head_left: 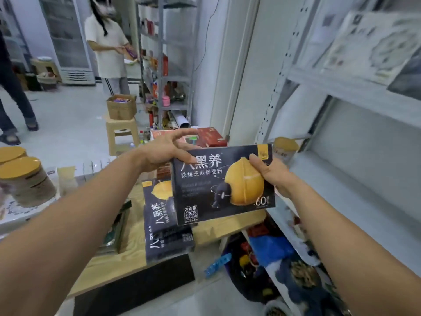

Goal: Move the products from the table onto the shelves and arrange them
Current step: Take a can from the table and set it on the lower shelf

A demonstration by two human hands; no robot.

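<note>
Dark boxes (164,224) sit stacked by the right edge of the tabletop (114,265). One box (223,185) is up in the air above them. The right grip (271,176) pinches its side; the left grip (164,153) just touches a corner, fingers loose. Held so thinly, it may slip before the shelf (364,192).

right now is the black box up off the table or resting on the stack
Off the table: the right hand grips the black box in the air, above the stacked boxes.
</note>
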